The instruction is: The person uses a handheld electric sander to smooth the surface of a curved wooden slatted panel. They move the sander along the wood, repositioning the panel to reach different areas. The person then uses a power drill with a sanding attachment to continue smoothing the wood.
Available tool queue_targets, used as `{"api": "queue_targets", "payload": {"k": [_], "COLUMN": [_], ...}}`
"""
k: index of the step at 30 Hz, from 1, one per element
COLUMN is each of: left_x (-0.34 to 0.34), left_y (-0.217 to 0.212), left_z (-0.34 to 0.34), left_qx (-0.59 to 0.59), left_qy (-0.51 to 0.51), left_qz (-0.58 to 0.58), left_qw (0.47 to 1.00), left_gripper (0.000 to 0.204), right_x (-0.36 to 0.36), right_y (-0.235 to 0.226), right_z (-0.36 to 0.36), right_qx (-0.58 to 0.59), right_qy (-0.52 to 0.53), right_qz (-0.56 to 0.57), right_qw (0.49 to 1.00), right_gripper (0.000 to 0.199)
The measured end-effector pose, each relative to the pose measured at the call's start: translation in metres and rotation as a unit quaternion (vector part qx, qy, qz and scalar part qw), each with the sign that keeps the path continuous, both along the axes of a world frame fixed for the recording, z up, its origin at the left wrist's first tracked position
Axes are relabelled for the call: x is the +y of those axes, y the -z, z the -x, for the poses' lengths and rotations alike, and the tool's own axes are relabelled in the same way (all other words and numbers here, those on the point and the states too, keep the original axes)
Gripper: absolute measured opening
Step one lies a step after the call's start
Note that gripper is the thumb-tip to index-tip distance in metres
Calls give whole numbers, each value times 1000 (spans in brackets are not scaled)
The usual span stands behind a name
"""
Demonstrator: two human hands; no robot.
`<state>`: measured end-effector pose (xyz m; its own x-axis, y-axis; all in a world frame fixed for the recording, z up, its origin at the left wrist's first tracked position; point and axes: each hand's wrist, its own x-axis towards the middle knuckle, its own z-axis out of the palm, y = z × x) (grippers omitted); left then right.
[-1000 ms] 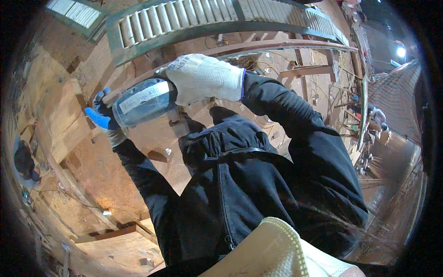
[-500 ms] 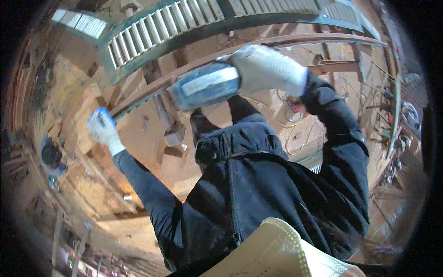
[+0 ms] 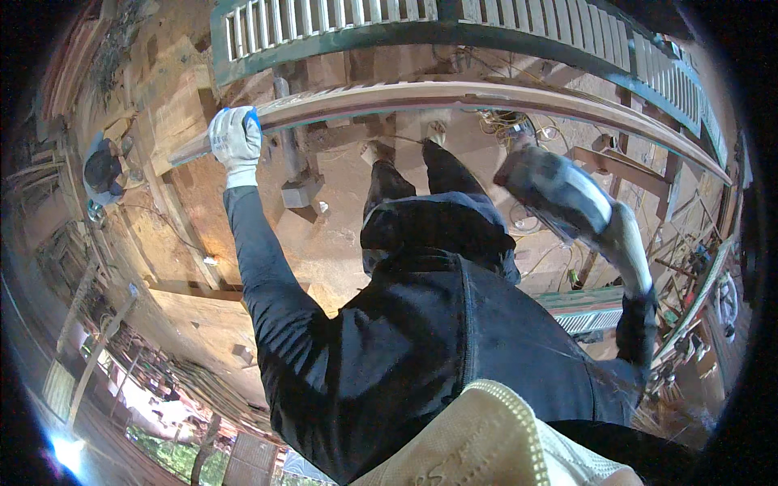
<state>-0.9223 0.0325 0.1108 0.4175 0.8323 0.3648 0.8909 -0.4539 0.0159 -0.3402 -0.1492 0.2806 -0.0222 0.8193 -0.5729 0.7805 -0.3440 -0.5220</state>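
A green louvred frame [image 3: 454,24] runs above both hands, and just under it a long curved wooden rail [image 3: 486,97] spans the work. The left hand [image 3: 235,139], in a white glove, is closed around the rail's left end. The right hand [image 3: 624,243] clasps a blurred grey and white power tool [image 3: 555,190], held clear below the rail's right part; no labels are legible.

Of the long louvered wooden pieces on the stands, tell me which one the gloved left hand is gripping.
The left hand grips the end of the nearer, bare reddish-brown wooden frame. The green-painted louvered shutter lies beyond it, untouched. The right hand holds a blurred power tool.
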Motion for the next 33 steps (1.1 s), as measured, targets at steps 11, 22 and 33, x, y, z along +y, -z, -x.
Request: {"api": "queue_targets", "payload": {"k": [11,22,33], "left_x": [6,7,-1], "left_y": [4,-3,0], "left_z": [-12,-30,-51], "left_qx": [-65,-37,-8], "left_qy": [30,112,138], "left_qz": [-21,32,-23], "left_qw": [997,992,990], "left_gripper": [23,51,77], "right_x": [12,45,-53], "right_y": [38,38,94], "right_z": [-15,147,118], "right_qx": [55,-26,-27], "right_qy": [332,138,355], "right_qz": [-172,-240,-222], "right_qw": [926,960,908], "right_gripper": [29,54,60]}}
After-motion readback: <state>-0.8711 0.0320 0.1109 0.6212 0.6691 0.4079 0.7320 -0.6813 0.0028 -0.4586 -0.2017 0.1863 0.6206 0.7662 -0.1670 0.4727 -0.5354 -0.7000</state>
